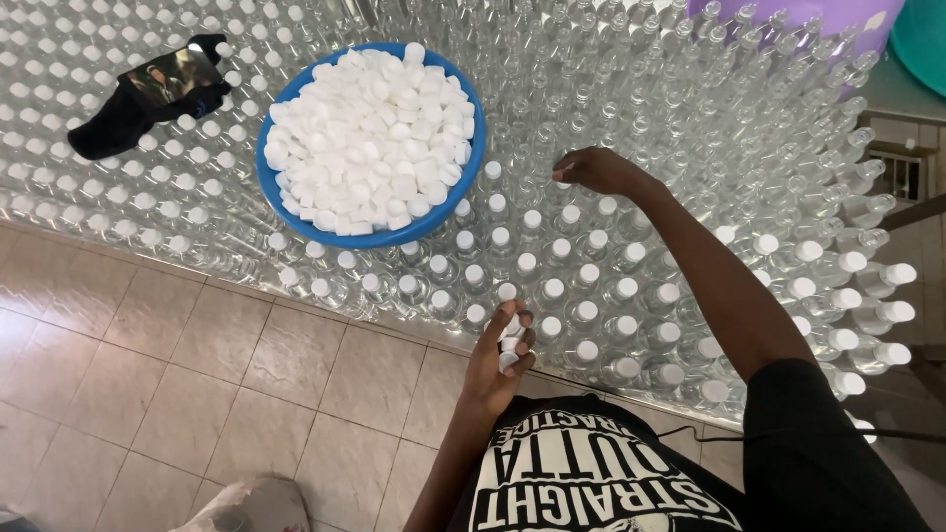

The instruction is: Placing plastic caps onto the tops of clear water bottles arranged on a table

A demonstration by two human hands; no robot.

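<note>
A wide block of clear plastic bottles stands upright; many near ones wear white caps, those farther back are uncapped. My left hand hovers at the near edge of the bottles, fingers closed around a few white caps. My right hand reaches out over the bottles, fingertips pinched down on the top of a bottle at the boundary between capped and uncapped rows; a cap under the fingers cannot be made out. A blue bowl heaped with white caps rests on the bottle tops to the left.
A phone in a black holder lies on the bottle tops at far left. Beige tiled floor runs along the near side. A purple tub and a teal one stand at the back right.
</note>
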